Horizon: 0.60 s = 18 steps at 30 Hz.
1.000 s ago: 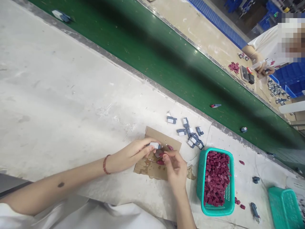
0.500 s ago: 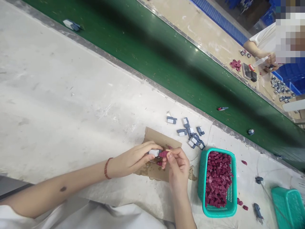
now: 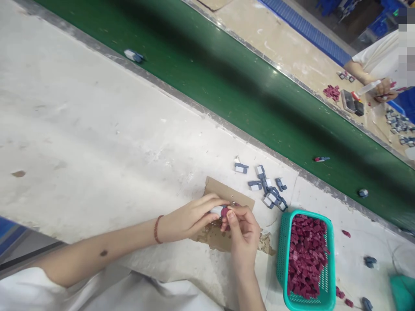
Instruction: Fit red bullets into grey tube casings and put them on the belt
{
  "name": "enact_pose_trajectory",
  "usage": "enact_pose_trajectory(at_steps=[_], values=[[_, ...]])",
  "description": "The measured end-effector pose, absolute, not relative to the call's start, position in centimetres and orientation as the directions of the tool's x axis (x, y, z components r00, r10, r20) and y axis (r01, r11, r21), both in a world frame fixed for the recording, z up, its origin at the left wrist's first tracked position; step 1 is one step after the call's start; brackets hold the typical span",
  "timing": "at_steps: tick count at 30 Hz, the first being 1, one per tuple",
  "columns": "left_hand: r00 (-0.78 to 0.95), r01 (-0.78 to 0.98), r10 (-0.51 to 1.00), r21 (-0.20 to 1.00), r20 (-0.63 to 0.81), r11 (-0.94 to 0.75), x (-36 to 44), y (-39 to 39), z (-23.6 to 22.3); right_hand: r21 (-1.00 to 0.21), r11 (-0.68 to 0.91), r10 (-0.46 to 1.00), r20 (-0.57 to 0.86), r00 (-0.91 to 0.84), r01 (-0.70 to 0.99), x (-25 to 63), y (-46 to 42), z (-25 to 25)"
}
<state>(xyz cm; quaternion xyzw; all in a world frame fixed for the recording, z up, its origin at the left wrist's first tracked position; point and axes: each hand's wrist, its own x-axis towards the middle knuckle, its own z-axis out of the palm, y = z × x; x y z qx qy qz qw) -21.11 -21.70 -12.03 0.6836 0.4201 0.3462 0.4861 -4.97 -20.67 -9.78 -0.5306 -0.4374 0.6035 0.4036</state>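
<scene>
My left hand [image 3: 191, 217] pinches a small grey-and-white plastic part [image 3: 216, 210] over a stained piece of cardboard [image 3: 220, 235]. My right hand [image 3: 242, 233] meets it from the right, its fingertips closed on a small maroon piece [image 3: 225, 212] pressed against the grey part. A loose cluster of the same grey-and-white parts [image 3: 267, 190] lies on the white table just beyond the cardboard. A teal mesh basket [image 3: 282, 248] full of maroon pieces stands right of my right hand.
A green conveyor belt [image 3: 227, 82] runs diagonally behind the table, carrying a few small parts [image 3: 134, 55]. Across it a person in white works with a hand [image 3: 384, 88] at another bench. Stray maroon and grey bits lie near the basket. A second teal basket [image 3: 402, 291] shows at the lower right.
My right hand has brought the maroon piece up against the grey part in my left hand. The view has shifted, and the parts on the belt have travelled along it.
</scene>
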Motion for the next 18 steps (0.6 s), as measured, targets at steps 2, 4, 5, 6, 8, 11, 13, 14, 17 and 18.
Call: enact_pose_trajectory(at_steps=[2, 4, 5, 6, 8, 11, 13, 14, 17, 18], values=[[0.412, 0.260, 0.908, 0.946, 0.074, -0.195, -21.2, -21.5, -11.9, -0.969, -0.241, 0.959, -0.247, -0.138, 0.058, -4.6, -20.5, -9.6], [0.433, 0.289, 0.898, 0.931, 0.080, -0.223, -21.3, -21.2, -11.7, -0.966, -0.183, 0.954, -0.220, -0.205, 0.185, -3.9, -20.2, -9.3], [0.448, 0.303, 0.890, 0.922, 0.085, -0.240, -21.4, -21.1, -11.7, -0.954, -0.138, 0.945, -0.208, -0.252, 0.267, -3.5, -20.0, -9.1], [0.463, 0.313, 0.881, 0.913, 0.092, -0.260, -21.4, -21.0, -11.6, -0.933, -0.076, 0.932, -0.191, -0.307, 0.352, -3.1, -19.8, -8.9], [0.492, 0.324, 0.863, 0.897, 0.112, -0.301, -21.5, -21.0, -11.5, -0.873, 0.083, 0.892, -0.150, -0.427, 0.480, -2.5, -19.5, -8.3], [0.518, 0.345, 0.846, 0.873, 0.128, -0.344, -21.5, -21.1, -11.5, -0.809, 0.241, 0.827, -0.119, -0.550, 0.537, -2.3, -19.3, -7.8], [0.526, 0.369, 0.840, 0.855, 0.132, -0.366, -21.4, -21.2, -11.6, -0.804, 0.252, 0.813, -0.127, -0.569, 0.539, -2.5, -19.5, -7.9], [0.531, 0.382, 0.836, 0.843, 0.134, -0.378, -21.4, -21.3, -11.7, -0.806, 0.244, 0.813, -0.132, -0.567, 0.539, -2.5, -19.5, -8.0], [0.561, 0.417, 0.817, 0.807, 0.133, -0.418, -21.3, -21.5, -11.9, -0.815, 0.212, 0.815, -0.158, -0.558, 0.539, -2.5, -19.9, -8.4], [0.574, 0.420, 0.808, 0.798, 0.134, -0.431, -21.3, -21.6, -12.0, -0.818, 0.204, 0.813, -0.164, -0.558, 0.538, -2.4, -20.1, -8.4]])
